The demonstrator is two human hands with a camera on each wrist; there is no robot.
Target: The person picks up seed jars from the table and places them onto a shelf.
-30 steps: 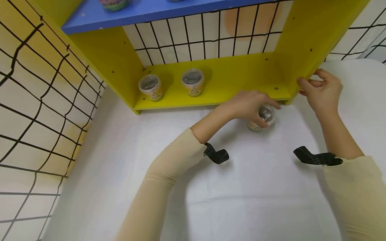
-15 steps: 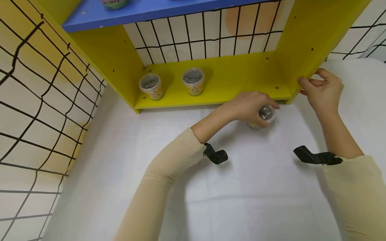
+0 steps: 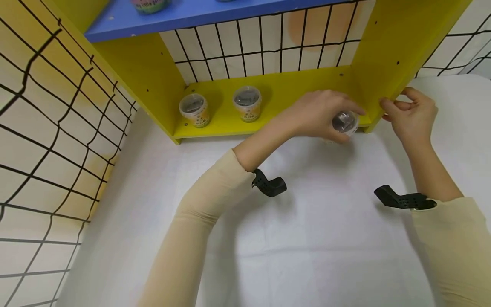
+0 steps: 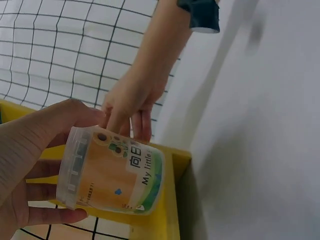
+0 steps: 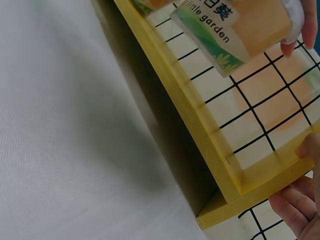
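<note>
My left hand (image 3: pixel 320 114) grips a small clear plastic cup (image 3: pixel 345 123) round its rim, thumb on one side and fingers on the other. The cup hangs above the white table at the front edge of the yellow bottom shelf (image 3: pixel 299 87). In the left wrist view the cup (image 4: pixel 120 172) shows an orange label with sunflowers and "My little" in print. My right hand (image 3: pixel 414 115) pinches the front edge of the shelf unit's right side panel (image 3: pixel 387 68) between thumb and fingers. The right wrist view shows the cup (image 5: pixel 245 30) apart from the shelf board.
Two similar cups stand on the bottom shelf, a left one (image 3: pixel 194 111) and a middle one (image 3: pixel 247 104). A blue upper shelf (image 3: pixel 215 18) carries more cups, mostly cut off. Black wire mesh (image 3: pixel 65 128) stands at left and behind. White cloth (image 3: pixel 291 256) covers the table.
My left hand has lifted the cup off the table and moved it up and slightly right, toward the shelf's front edge. The right hand has stayed on the side panel.
</note>
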